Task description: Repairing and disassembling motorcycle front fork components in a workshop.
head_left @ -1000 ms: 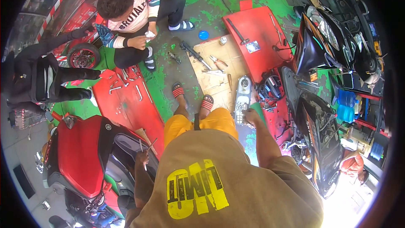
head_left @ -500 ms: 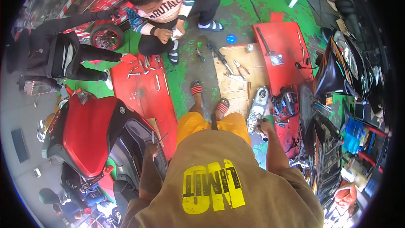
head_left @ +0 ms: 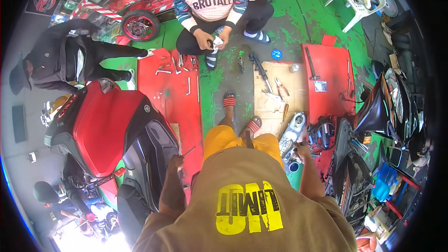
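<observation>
My left hand is closed on thin metal tools beside the red-and-black scooter. My right hand has bent fingers at the lower end of a long silver engine casing; what it grips is too small to make out. Left of the casing, on brown cardboard, lie a screwdriver, pliers and a dark shock-like part. Several wrenches rest on a red board ahead of me on the left.
A co-worker squats ahead, holding something white in both hands. A person in black is at the left. A red board holds tools at right, near dark scooters. A white chair and red-rimmed wheel stand behind.
The view has swung, so the surroundings sit further right and lower in the upper part. My left hand still holds its tools; my right hand stays at the casing.
</observation>
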